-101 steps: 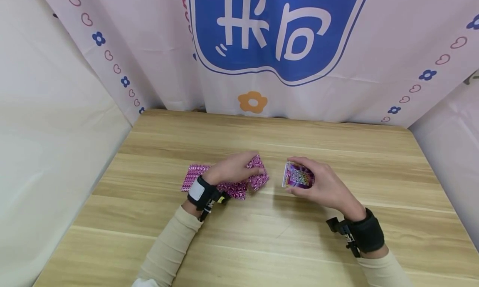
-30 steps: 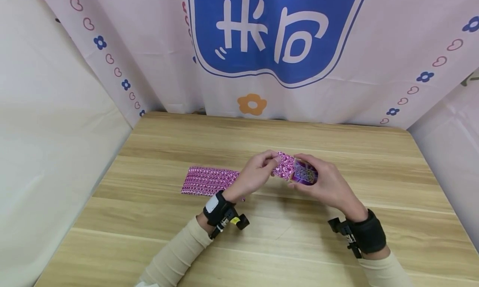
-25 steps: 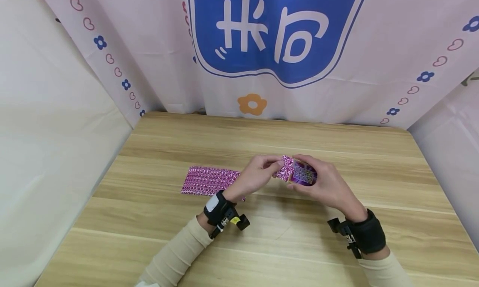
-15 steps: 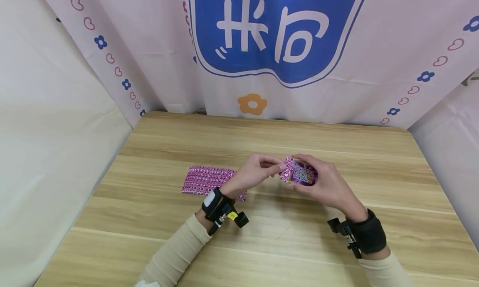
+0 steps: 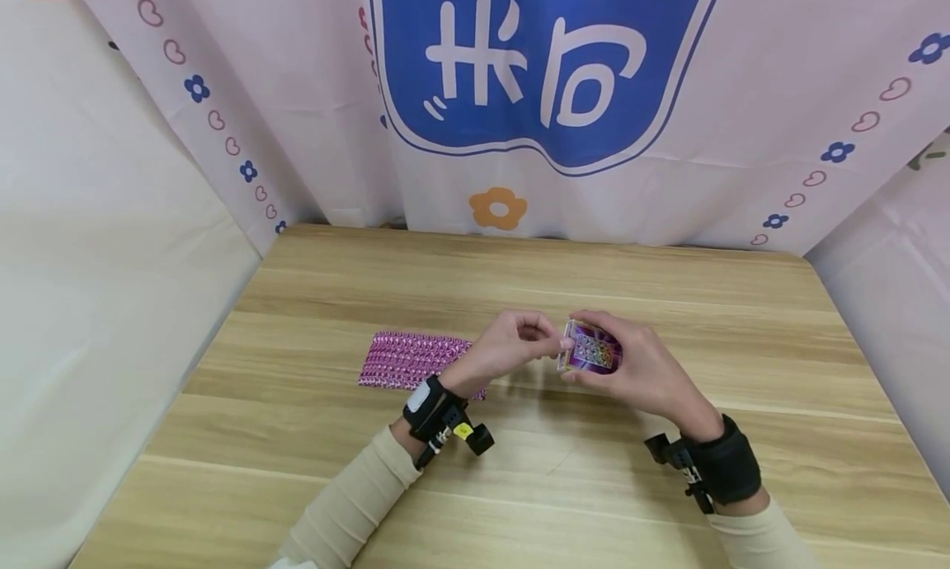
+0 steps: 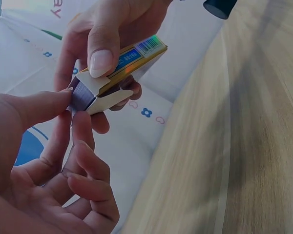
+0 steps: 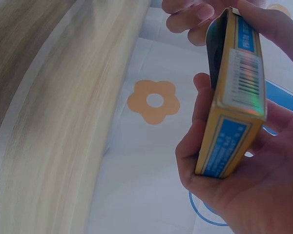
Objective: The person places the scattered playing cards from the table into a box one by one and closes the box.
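Note:
In the head view my right hand grips a small card box around its sides, raised over the table. The left wrist view shows the box's end with its white flaps folded out and a stack of cards inside the opening. My left hand is at this end, its straight thumb touching the cards and its index fingertip at the lower edge. Its other fingers bend loosely. A spread row of pink-patterned cards lies on the table, partly hidden behind my left wrist.
The wooden table runs back to a white curtain with a blue emblem. Pale cloth walls stand at both sides. A black camera strap wraps each wrist.
My left hand brought pink-patterned cards from the table to the box, and they slid into the open end until no pink shows there. My right hand has kept its grip.

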`<state>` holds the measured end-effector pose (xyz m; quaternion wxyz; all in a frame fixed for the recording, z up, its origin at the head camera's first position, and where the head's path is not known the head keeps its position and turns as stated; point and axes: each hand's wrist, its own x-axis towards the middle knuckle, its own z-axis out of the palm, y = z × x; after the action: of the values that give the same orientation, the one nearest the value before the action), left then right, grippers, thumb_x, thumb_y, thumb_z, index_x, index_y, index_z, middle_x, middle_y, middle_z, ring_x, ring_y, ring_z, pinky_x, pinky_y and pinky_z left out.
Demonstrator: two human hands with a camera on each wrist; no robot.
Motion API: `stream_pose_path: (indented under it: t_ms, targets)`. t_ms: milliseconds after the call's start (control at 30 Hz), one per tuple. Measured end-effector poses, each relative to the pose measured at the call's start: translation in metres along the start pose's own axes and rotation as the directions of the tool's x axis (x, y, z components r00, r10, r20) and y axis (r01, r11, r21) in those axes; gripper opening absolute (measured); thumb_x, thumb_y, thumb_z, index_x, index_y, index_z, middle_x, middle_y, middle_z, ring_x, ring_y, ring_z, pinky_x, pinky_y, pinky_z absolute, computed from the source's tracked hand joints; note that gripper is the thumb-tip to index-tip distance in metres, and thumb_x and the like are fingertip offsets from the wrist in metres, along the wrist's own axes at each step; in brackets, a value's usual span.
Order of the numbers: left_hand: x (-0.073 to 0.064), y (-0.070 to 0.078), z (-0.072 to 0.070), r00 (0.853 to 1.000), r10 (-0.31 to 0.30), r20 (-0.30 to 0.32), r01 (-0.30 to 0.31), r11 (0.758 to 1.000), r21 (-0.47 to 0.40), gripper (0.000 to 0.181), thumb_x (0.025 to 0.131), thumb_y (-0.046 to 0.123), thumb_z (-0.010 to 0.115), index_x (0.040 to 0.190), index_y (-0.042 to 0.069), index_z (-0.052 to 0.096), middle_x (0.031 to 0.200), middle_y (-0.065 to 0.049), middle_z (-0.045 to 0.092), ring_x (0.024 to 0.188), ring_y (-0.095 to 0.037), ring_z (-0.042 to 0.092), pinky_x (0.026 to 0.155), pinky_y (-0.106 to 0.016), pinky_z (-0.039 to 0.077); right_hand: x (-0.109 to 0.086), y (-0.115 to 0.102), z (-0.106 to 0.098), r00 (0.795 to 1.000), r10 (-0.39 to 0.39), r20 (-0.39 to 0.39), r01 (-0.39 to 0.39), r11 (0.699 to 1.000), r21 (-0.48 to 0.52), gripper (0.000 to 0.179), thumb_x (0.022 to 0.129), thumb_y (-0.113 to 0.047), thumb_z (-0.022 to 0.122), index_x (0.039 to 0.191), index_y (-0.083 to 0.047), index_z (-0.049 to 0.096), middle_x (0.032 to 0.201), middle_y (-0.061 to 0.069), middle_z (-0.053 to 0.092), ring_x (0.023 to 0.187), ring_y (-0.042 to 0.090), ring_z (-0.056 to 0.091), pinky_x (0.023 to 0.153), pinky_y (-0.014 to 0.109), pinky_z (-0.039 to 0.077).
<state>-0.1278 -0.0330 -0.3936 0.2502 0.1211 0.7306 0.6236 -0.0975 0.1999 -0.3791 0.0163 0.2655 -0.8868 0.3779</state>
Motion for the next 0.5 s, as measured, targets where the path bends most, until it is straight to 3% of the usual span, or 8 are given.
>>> stream_pose_path:
  t_ms: [167,333,400,500]
  targets:
    - [0.000,0.000,0.000,1.000,-0.010,0.018,0.010,0.999,0.038,0.020,0.096,0.037,0.077,0.101,0.018,0.073,0.099,0.000,0.073,0.115,-0.042,0.065,0.104,-0.055,0.051,-0.001,-0.001,-0.001,1.000,0.012,0.012,-0.012,1.000,-0.004,0.076,0.081,-0.025,0.093,0.146,-0.005,0.059,0.135,0.018,0.070,0.097,0.020,0.073,0.076,0.024,0.060]
    - [-0.001,0.006,-0.010,0.998,-0.003,0.070,-0.009,0.987,0.159,0.029,0.102,0.043,0.067,0.113,0.016,0.071,0.110,-0.003,0.073,0.118,-0.039,0.066,0.105,-0.058,0.052,-0.001,-0.001,-0.002,1.000,0.027,0.014,-0.027,1.000,0.000,0.075,0.081,-0.026,0.092,0.146,-0.007,0.058,0.131,0.018,0.072,0.094,0.018,0.071,0.075,0.024,0.059]
    - [-0.003,0.008,-0.018,0.996,0.008,0.089,-0.028,0.973,0.230,0.032,0.105,0.043,0.063,0.118,0.015,0.069,0.115,-0.008,0.073,0.118,-0.037,0.066,0.104,-0.056,0.053,-0.001,0.000,-0.003,0.999,0.033,0.013,-0.033,0.999,-0.003,0.075,0.082,-0.026,0.092,0.146,-0.008,0.059,0.128,0.017,0.072,0.092,0.018,0.070,0.074,0.024,0.059]
    - [-0.007,0.008,-0.032,0.995,0.028,0.092,-0.060,0.929,0.366,0.033,0.106,0.038,0.063,0.123,0.011,0.067,0.116,-0.011,0.072,0.110,-0.031,0.068,0.096,-0.045,0.058,-0.001,0.001,-0.004,0.999,0.049,0.016,-0.049,0.999,-0.010,0.074,0.082,-0.026,0.092,0.146,-0.011,0.059,0.125,0.016,0.073,0.092,0.018,0.069,0.074,0.025,0.058]
